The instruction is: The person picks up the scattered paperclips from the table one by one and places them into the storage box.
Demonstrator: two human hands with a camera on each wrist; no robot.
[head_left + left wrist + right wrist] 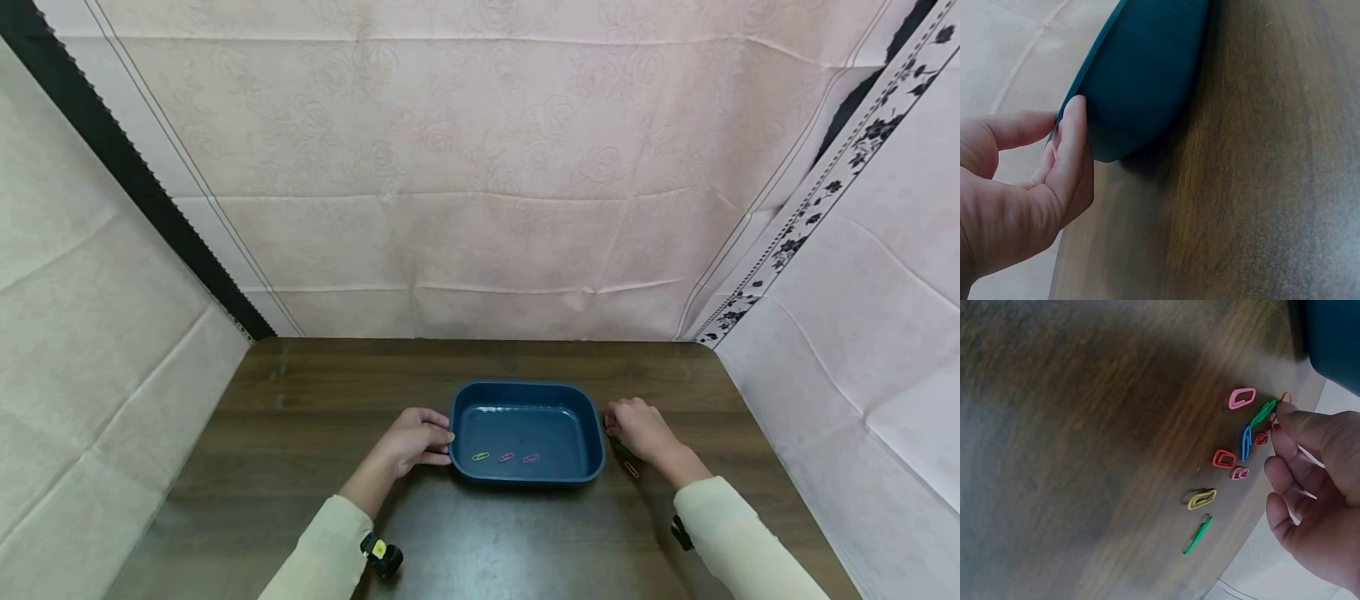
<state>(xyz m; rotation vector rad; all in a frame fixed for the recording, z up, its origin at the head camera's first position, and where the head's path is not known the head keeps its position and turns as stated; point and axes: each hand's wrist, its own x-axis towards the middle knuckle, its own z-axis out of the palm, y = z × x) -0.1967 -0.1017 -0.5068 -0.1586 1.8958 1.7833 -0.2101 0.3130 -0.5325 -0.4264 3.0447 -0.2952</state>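
A dark blue rectangular tray (pixel 525 425) sits on the table with a yellow paper clip (pixel 481 457) and two pink paper clips (pixel 531 457) inside. At its left side, my left hand (pixel 412 439) pinches the rim between thumb and fingers. Just right of the tray, my right hand (pixel 640 427) pinches an orange-red paper clip (pixel 1287 397) between thumb and fingertip, low over the table. Around those fingertips in the right wrist view lie a green clip (pixel 1264 413), a blue clip (pixel 1246 444), a red clip (pixel 1224 459) and a pink clip (pixel 1242 398).
Farther along the wood table (pixel 315 467) lie a yellow clip (pixel 1202 499) and another green clip (pixel 1197 535). Pale cloth (pixel 480 167) hangs behind the table's back edge, with more cloth at both sides.
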